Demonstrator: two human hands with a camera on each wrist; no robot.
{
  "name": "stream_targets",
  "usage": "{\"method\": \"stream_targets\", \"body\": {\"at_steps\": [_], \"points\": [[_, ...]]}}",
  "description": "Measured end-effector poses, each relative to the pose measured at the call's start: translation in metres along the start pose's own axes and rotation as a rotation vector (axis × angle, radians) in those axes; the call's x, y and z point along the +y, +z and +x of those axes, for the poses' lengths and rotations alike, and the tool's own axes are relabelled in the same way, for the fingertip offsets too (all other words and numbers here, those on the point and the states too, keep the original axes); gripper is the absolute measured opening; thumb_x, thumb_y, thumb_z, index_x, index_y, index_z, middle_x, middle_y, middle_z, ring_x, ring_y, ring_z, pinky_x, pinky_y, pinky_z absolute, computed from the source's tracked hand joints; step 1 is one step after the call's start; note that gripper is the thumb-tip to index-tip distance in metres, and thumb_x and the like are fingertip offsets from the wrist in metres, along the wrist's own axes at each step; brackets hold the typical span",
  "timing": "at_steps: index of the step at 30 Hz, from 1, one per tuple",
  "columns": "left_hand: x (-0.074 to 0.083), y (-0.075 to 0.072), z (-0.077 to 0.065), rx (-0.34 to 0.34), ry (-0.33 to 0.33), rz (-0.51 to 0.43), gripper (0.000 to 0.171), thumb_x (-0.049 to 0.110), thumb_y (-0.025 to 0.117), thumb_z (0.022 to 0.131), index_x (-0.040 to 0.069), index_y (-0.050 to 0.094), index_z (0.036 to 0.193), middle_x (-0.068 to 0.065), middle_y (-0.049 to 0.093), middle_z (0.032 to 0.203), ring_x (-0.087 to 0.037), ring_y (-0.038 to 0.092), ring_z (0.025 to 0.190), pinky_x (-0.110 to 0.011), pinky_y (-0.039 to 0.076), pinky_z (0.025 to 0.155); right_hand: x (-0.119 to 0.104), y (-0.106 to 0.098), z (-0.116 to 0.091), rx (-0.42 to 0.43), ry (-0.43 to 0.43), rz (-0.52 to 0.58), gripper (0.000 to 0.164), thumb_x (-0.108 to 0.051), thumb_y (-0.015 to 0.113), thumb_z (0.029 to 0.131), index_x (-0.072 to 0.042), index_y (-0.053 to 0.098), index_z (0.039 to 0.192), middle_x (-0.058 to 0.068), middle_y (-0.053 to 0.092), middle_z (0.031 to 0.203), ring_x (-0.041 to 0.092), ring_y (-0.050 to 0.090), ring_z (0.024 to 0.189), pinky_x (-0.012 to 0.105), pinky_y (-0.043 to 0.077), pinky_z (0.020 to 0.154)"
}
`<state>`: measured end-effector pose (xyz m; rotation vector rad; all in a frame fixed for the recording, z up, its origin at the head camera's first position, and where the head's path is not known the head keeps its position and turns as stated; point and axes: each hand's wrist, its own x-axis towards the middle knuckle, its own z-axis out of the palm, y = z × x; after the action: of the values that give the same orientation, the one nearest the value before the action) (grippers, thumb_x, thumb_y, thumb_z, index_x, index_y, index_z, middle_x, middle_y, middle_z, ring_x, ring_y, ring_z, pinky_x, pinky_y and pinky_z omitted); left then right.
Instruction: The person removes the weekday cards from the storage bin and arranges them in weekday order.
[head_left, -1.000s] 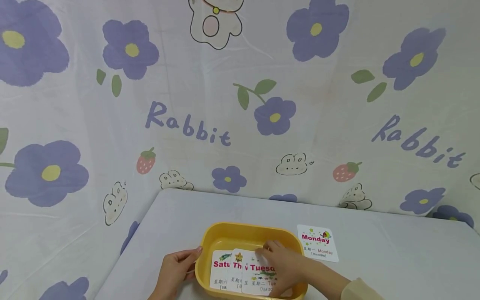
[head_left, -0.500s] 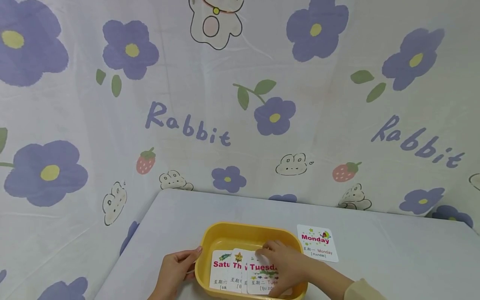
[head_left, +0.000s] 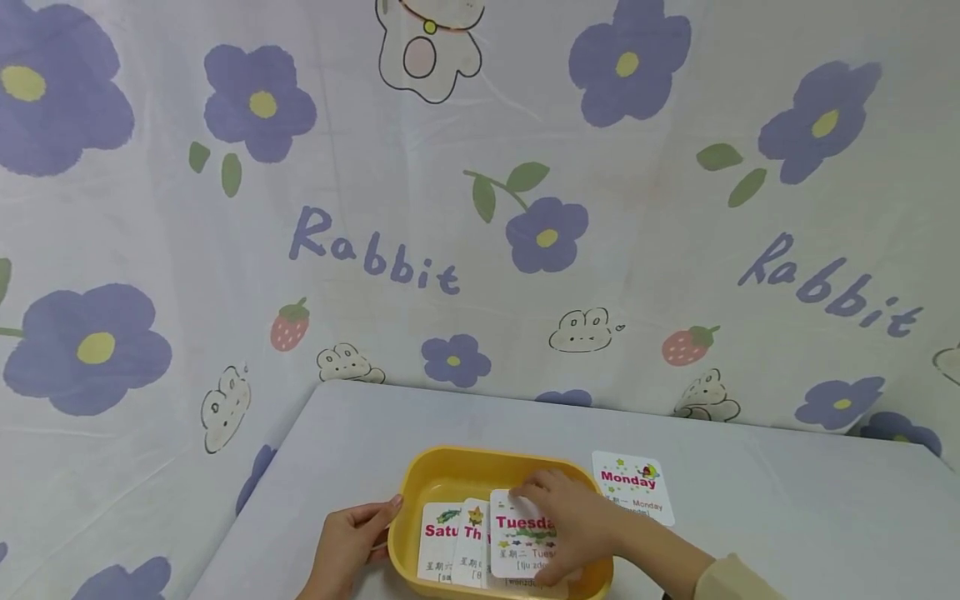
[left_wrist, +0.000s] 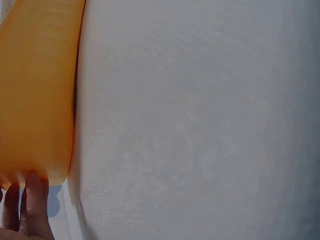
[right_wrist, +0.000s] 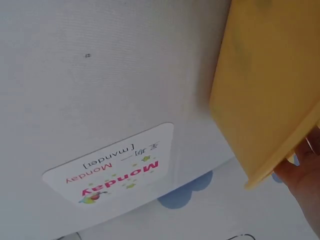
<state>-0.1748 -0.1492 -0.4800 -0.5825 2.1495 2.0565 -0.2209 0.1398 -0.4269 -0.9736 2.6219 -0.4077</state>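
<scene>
My right hand (head_left: 573,517) reaches into a yellow plastic bin (head_left: 498,457) and holds the Tuesday flashcard (head_left: 517,533) by its right side, fingers at the top edge and thumb at the bottom. That card is raised over another card whose lower edge shows beneath it. To its left lie a card reading "Th" (head_left: 471,554) and a card reading "Satu" (head_left: 437,542), partly overlapped. My left hand (head_left: 348,542) touches the bin's left end from outside, thumb tip at the rim; in the left wrist view its fingers (left_wrist: 34,200) lie fairly straight against the wall.
A Monday card (head_left: 633,483) lies face up on the white-covered table (head_left: 750,475), just right of the bin; the right wrist view shows the card upside down. Behind the table hangs a flower-and-rabbit printed cloth (head_left: 375,150).
The Tuesday card has slid right, then risen off the card beneath it, in my right hand. The left hand and the bin stay put. The head view has shifted slightly.
</scene>
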Motion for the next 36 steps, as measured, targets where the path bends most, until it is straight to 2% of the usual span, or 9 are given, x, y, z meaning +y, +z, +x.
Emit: {"method": "stream_targets", "body": {"at_steps": [8, 14, 22, 28, 36], "points": [[0.0, -0.001, 0.001, 0.007, -0.008, 0.006, 0.062, 0.048, 0.071, 0.074, -0.004, 0.066, 0.106, -0.011, 0.07, 0.095, -0.016, 0.068, 0.076, -0.028, 0.057, 0.062, -0.002, -0.009, 0.001, 0.043, -0.039, -0.049, 0.091, -0.061, 0.077, 0.057, -0.018, 0.047, 0.132, -0.001, 0.046, 0.13, 0.016, 0.042, 0.113, 0.045, 0.039, 0.102], [0.001, 0.0, 0.001, 0.022, -0.033, 0.019, 0.064, 0.05, 0.071, 0.072, -0.004, 0.066, 0.107, -0.01, 0.07, 0.095, -0.015, 0.068, 0.075, -0.027, 0.057, 0.063, 0.0, -0.014, -0.005, 0.059, -0.015, -0.042, 0.094, -0.062, 0.077, 0.056, -0.016, 0.047, 0.132, 0.001, 0.045, 0.132, 0.019, 0.042, 0.114, 0.048, 0.039, 0.102], [0.001, 0.001, 0.001, 0.03, -0.029, 0.016, 0.062, 0.048, 0.072, 0.073, -0.004, 0.066, 0.106, -0.01, 0.07, 0.093, -0.015, 0.068, 0.074, -0.027, 0.057, 0.062, 0.007, -0.033, -0.022, 0.094, 0.016, -0.037, 0.091, -0.055, 0.08, 0.056, -0.015, 0.047, 0.13, 0.002, 0.045, 0.129, 0.02, 0.042, 0.112, 0.05, 0.043, 0.097], [0.001, 0.001, 0.002, 0.028, -0.041, 0.013, 0.065, 0.05, 0.072, 0.071, -0.004, 0.066, 0.106, -0.01, 0.07, 0.095, -0.014, 0.068, 0.074, -0.027, 0.057, 0.062, 0.013, -0.045, -0.037, 0.118, 0.072, -0.038, 0.089, -0.048, 0.082, 0.054, -0.016, 0.048, 0.129, 0.001, 0.044, 0.13, 0.02, 0.042, 0.112, 0.051, 0.045, 0.094], [0.002, 0.001, 0.001, 0.03, -0.045, 0.018, 0.067, 0.05, 0.072, 0.072, -0.006, 0.065, 0.107, -0.011, 0.07, 0.093, -0.016, 0.068, 0.074, -0.027, 0.057, 0.062, 0.027, -0.053, -0.058, 0.142, 0.109, -0.085, 0.089, -0.049, 0.082, 0.053, -0.014, 0.049, 0.127, 0.0, 0.045, 0.128, 0.018, 0.042, 0.108, 0.045, 0.047, 0.093]]}}
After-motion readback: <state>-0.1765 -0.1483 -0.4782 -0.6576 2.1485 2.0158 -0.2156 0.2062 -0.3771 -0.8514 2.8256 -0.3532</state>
